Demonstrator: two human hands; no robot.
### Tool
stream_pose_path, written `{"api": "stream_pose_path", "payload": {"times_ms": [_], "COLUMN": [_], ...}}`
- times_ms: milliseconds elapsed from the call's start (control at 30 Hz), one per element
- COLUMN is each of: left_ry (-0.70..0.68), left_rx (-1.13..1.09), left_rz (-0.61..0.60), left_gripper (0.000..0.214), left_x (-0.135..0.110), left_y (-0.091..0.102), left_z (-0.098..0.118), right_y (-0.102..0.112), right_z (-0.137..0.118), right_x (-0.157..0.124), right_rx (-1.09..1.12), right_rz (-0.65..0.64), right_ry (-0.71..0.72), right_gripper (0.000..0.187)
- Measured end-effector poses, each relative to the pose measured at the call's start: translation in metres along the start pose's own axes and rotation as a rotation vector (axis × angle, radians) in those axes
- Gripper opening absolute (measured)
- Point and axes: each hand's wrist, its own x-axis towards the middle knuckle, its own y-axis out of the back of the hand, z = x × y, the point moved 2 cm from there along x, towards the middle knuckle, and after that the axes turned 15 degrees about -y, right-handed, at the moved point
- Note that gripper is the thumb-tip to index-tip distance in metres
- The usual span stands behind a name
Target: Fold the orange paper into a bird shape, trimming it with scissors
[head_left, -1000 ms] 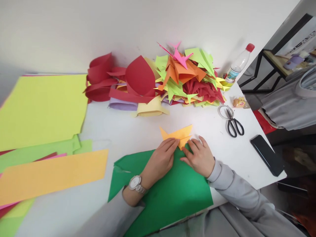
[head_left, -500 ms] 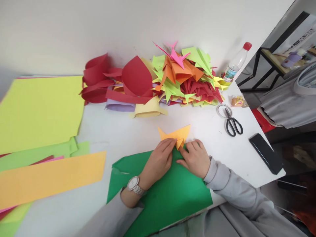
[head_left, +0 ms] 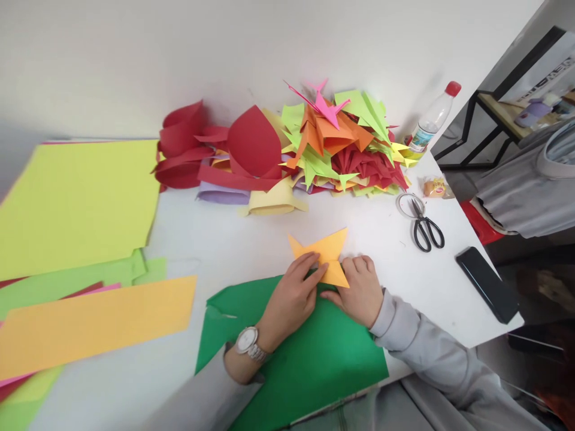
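Note:
A folded piece of orange paper (head_left: 330,251) with several pointed corners lies at the far edge of a large green sheet (head_left: 323,353). My left hand (head_left: 294,290), with a watch (head_left: 250,342) on its wrist, presses the fingertips down on the left part of the folded paper. From the right, my right hand (head_left: 359,287) is closed against the paper's lower right point. Its fingers are curled and partly hidden beneath that flap, with the thumb stretched out toward the left hand.
Folded paper figures (head_left: 332,137) and red paper shapes (head_left: 254,143) are heaped along the wall. Paper sheets (head_left: 85,203) and an orange strip (head_left: 99,320) lie at left. Scissors (head_left: 424,227), a phone (head_left: 487,284), a wrapped snack (head_left: 435,187) and a bottle (head_left: 431,120) are at right.
The right flap of the orange paper has opened out into a broad point toward the lower right. My left index finger now lies over the paper's middle; the view shifted slightly.

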Motion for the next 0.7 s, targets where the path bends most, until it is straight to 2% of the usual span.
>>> {"api": "stream_pose_path", "payload": {"times_ms": [100,233,500,700], "left_ry": [0.012,0.029,0.029,-0.029], "left_rx": [0.016,0.005,-0.002,0.032], "left_rz": [-0.025,-0.022,-0.025,-0.090], "left_gripper": [0.043,0.046,0.045,0.050], "left_x": [-0.001,-0.001,-0.001,0.000], "left_y": [0.000,0.000,0.001,0.000], "left_z": [0.004,0.005,0.003,0.006], "right_y": [-0.001,-0.002,0.008,0.012], "right_z": [0.001,0.001,0.006,0.009], "right_x": [-0.001,-0.001,-0.007,-0.009], "right_rx": [0.005,0.003,0.044,0.001], "right_rz": [0.031,0.009,-0.009,-0.049], "right_ry": [0.007,0.013,-0.015,-0.046], "right_gripper": [0.051,0.050,0.040,0.038]}}
